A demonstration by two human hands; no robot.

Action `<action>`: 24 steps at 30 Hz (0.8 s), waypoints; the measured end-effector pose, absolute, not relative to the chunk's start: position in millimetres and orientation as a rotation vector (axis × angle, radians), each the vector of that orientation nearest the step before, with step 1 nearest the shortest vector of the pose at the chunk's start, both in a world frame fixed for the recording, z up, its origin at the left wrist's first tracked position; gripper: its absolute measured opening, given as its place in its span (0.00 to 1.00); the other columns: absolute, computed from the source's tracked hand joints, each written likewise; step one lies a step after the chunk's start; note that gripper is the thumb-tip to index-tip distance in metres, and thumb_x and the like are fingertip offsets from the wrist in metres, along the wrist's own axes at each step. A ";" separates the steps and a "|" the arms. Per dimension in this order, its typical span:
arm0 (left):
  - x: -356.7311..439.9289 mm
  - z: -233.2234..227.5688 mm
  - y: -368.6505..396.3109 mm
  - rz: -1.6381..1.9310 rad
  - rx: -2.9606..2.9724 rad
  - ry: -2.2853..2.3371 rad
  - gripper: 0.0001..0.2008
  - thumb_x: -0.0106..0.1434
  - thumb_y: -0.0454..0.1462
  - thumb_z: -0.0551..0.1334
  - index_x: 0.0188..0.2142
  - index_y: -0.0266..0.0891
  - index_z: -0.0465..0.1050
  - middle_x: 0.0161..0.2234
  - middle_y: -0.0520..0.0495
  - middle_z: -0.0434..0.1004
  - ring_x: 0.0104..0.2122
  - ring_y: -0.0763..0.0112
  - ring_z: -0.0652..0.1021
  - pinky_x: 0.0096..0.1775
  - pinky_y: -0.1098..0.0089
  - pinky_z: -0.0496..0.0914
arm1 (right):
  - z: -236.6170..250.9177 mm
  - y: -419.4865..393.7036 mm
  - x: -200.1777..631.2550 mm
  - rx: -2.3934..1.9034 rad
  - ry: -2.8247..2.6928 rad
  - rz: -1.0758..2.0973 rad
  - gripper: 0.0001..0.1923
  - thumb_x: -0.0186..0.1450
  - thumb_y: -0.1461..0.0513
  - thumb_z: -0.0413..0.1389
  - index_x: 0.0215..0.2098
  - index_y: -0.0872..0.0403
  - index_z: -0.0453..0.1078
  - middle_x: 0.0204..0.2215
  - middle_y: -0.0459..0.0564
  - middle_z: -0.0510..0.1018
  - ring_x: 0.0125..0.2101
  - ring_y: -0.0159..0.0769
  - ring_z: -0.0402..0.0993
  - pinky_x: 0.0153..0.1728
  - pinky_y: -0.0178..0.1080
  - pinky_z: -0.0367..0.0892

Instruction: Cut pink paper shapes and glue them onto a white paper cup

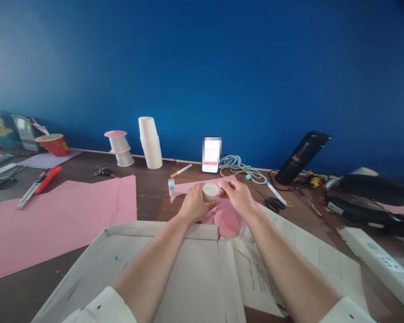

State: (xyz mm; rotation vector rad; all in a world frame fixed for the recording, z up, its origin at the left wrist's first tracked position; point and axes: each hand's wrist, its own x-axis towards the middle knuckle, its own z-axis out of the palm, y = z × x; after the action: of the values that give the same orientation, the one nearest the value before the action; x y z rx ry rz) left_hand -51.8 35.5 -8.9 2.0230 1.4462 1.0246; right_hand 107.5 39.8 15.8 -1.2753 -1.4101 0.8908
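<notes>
My left hand (195, 204) grips a small white paper cup (210, 191), held with its flat bottom facing up. My right hand (237, 195) touches the cup's right side, its fingers pinched at the rim. Both hands hover over pink paper pieces on the table, including a pink paper circle (226, 223) just below them. A small glue bottle (171, 186) stands left of my left hand.
A flattened white cardboard box (188, 273) lies under my forearms. A large pink sheet (54, 220) lies left, printed papers (309, 255) right. Along the blue wall stand stacked cups (150, 142), a phone (211, 155), a coiled cable (237, 166) and a black bottle (303, 157). Scissors (272, 202) and a power strip (380, 264) lie right.
</notes>
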 end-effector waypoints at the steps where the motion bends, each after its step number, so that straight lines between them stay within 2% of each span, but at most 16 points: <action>1: -51.5 -9.5 35.7 1.033 2.008 1.452 0.26 0.50 0.45 0.66 0.46 0.40 0.63 0.45 0.43 0.69 0.46 0.58 0.71 0.45 0.61 0.66 | 14.0 40.7 107.9 -1.249 -1.358 0.948 0.17 0.58 0.48 0.55 0.29 0.54 0.70 0.22 0.47 0.75 0.26 0.35 0.74 0.30 0.38 0.73; 6: -51.1 -10.5 37.7 1.059 1.950 1.506 0.40 0.46 0.46 0.68 0.56 0.38 0.56 0.53 0.39 0.62 0.54 0.56 0.64 0.52 0.59 0.61 | 6.9 44.0 110.4 -1.223 -1.264 1.101 0.18 0.57 0.48 0.57 0.29 0.56 0.70 0.28 0.51 0.75 0.28 0.34 0.73 0.28 0.36 0.73; 9: -52.4 -7.4 37.4 1.038 1.969 1.460 0.40 0.49 0.43 0.65 0.59 0.36 0.51 0.57 0.36 0.59 0.58 0.55 0.60 0.55 0.57 0.58 | 4.8 45.2 111.9 -1.200 -1.233 1.115 0.18 0.57 0.48 0.57 0.30 0.55 0.69 0.32 0.52 0.74 0.28 0.33 0.73 0.30 0.37 0.74; 13: -55.3 -2.0 35.0 0.942 1.980 1.371 0.41 0.51 0.36 0.61 0.62 0.35 0.45 0.60 0.34 0.54 0.60 0.54 0.57 0.57 0.55 0.54 | 4.9 45.1 113.2 -1.151 -1.218 1.141 0.18 0.56 0.48 0.58 0.30 0.54 0.67 0.30 0.49 0.73 0.26 0.30 0.71 0.31 0.39 0.74; 16: -55.8 -1.8 34.3 0.890 1.921 1.382 0.45 0.49 0.39 0.63 0.63 0.36 0.42 0.60 0.34 0.54 0.59 0.50 0.58 0.55 0.54 0.56 | 7.6 43.3 112.7 -1.131 -1.245 1.130 0.18 0.56 0.48 0.58 0.31 0.54 0.67 0.29 0.47 0.73 0.26 0.30 0.71 0.31 0.39 0.74; 19: -54.4 -3.0 34.9 0.909 1.865 1.480 0.45 0.46 0.46 0.67 0.59 0.37 0.50 0.57 0.34 0.61 0.56 0.48 0.62 0.51 0.54 0.60 | 11.9 40.0 109.9 -1.147 -1.302 1.060 0.17 0.57 0.48 0.57 0.31 0.54 0.68 0.25 0.46 0.72 0.26 0.31 0.71 0.31 0.38 0.74; 22: -52.8 -2.4 34.9 0.890 1.881 1.575 0.33 0.46 0.49 0.66 0.49 0.38 0.62 0.47 0.37 0.70 0.49 0.50 0.69 0.45 0.58 0.64 | 16.1 36.3 105.8 -1.190 -1.393 0.942 0.16 0.59 0.50 0.55 0.33 0.55 0.70 0.23 0.46 0.73 0.26 0.32 0.72 0.31 0.37 0.73; 24: -52.3 -1.9 34.5 0.855 1.924 1.600 0.26 0.49 0.49 0.64 0.44 0.39 0.64 0.43 0.39 0.73 0.44 0.53 0.72 0.41 0.60 0.66 | 18.5 34.1 103.5 -1.211 -1.474 0.857 0.16 0.60 0.51 0.54 0.35 0.54 0.71 0.25 0.47 0.75 0.26 0.33 0.73 0.30 0.37 0.72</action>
State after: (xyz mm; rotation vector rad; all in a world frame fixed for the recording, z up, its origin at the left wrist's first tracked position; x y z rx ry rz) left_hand -52.3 34.5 -1.9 1.9242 1.5996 0.8547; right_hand 103.5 34.1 18.5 -1.2106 -1.4739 0.8567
